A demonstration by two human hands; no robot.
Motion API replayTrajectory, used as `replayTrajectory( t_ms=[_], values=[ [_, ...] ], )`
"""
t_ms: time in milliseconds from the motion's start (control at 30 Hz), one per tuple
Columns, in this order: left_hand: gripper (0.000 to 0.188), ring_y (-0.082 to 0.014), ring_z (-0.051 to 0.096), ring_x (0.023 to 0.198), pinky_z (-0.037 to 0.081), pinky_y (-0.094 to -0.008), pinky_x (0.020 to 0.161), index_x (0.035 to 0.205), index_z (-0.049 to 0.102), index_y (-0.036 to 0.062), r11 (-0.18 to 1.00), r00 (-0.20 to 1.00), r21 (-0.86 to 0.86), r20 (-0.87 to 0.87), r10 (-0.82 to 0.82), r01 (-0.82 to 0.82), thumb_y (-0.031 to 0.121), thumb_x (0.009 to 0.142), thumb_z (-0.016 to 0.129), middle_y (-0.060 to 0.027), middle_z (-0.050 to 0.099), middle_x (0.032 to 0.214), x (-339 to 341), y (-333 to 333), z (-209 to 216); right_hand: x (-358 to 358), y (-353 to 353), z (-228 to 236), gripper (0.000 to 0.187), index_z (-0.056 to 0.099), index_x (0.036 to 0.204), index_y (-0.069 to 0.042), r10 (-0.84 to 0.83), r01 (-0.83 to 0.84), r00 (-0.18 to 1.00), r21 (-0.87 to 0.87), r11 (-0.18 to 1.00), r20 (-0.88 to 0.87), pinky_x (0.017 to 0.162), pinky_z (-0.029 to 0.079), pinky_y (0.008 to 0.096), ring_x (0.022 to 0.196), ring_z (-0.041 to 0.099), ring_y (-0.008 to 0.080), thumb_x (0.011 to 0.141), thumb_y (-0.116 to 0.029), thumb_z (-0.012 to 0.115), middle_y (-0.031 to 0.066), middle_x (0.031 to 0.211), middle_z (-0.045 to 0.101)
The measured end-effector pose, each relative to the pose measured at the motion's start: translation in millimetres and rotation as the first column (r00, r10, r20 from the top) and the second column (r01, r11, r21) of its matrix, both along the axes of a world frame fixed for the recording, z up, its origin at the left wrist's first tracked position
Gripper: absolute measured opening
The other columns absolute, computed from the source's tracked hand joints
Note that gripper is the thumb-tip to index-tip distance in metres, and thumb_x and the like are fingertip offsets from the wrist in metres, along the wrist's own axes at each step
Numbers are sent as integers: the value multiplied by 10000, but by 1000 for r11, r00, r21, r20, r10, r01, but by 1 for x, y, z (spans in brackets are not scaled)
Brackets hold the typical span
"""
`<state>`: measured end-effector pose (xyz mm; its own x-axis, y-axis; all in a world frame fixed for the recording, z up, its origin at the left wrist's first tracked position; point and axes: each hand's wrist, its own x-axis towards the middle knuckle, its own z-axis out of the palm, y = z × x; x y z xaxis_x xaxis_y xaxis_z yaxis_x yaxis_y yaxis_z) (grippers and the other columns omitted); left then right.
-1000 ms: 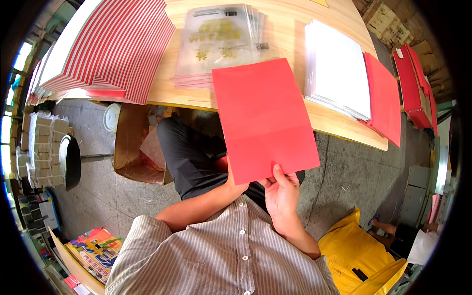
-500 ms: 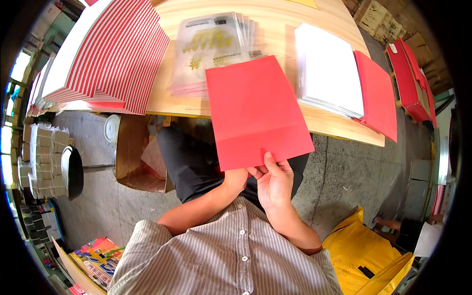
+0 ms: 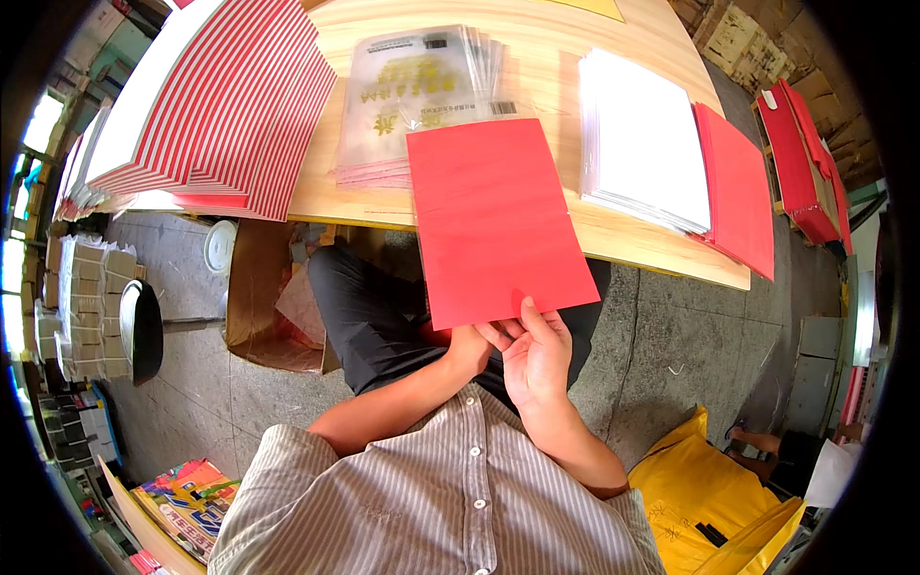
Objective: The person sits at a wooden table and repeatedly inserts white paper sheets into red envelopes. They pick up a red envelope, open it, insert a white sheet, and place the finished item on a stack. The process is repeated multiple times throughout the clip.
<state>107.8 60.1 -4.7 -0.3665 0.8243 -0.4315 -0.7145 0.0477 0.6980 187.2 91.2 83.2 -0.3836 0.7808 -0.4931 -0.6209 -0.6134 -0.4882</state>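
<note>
Near the middle of the frame, a red sheet (image 3: 494, 220) is held up flat, its lower edge gripped by both hands. Right hand (image 3: 537, 359) pinches that edge, thumb on the front, fingers curled beneath. Left hand (image 3: 467, 347) sits just left of it, mostly hidden under the paper; it seems to clasp the same edge from below. Behind the sheet, toward the top, runs a wooden table (image 3: 537, 29). On it lie clear printed bags (image 3: 417, 91) at centre, red-and-white striped sheets (image 3: 225, 101) upper left, and a white stack (image 3: 642, 139) upper right, beside more red paper (image 3: 738, 192).
</note>
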Motion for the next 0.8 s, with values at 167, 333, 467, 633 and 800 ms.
replayTrajectory(
  t_ms=[167, 333, 467, 633, 800],
  values=[
    [203, -184, 635, 901, 538, -291, 712, 1160, 567, 35, 998, 970, -52, -244, 18, -32, 75, 967, 519, -103, 640, 1041, -12, -13, -12, 2, 1, -9, 178, 560, 1165, -25, 14, -14, 1000, 16, 1000, 21, 858, 596, 538, 1020, 685, 318, 990, -47, 535, 135, 1144, 653],
    [175, -137, 631, 819, 519, -263, 690, 1053, 625, -12, 986, 895, 40, -415, 166, -164, -75, 916, 536, -52, 662, 914, -8, -11, -4, -1, 1, -14, 211, 564, 1189, -21, 13, -13, 1000, 16, 1000, 11, 909, 575, 553, 1046, 674, 332, 999, -5, 476, 133, 1145, 650],
    [192, -146, 636, 909, 530, -274, 779, 1096, 628, -6, 988, 856, 104, -494, 152, -115, -54, 956, 505, -56, 670, 989, -11, -7, 16, -8, 5, -6, 211, 552, 1201, -13, -19, 20, 1000, 9, 1000, -19, 904, 581, 547, 1057, 667, 339, 1001, -17, 484, 137, 1158, 640],
    [175, -124, 628, 931, 517, -265, 820, 1086, 641, -23, 989, 892, 131, -435, 120, -69, -4, 997, 491, -51, 679, 1015, -6, -15, 13, -16, 16, -4, 197, 551, 1188, -16, -34, 35, 999, 14, 999, -37, 894, 586, 550, 1053, 663, 344, 1001, -22, 490, 139, 1176, 627],
    [176, -100, 608, 886, 502, -251, 777, 1037, 646, -34, 993, 924, 98, -371, 91, -59, -8, 987, 479, -44, 675, 954, -11, -7, 20, -24, 26, 7, 216, 525, 1218, -25, -27, 26, 999, -34, 999, -47, 897, 583, 557, 1075, 653, 350, 1009, -23, 467, 144, 1193, 613]
  ],
)
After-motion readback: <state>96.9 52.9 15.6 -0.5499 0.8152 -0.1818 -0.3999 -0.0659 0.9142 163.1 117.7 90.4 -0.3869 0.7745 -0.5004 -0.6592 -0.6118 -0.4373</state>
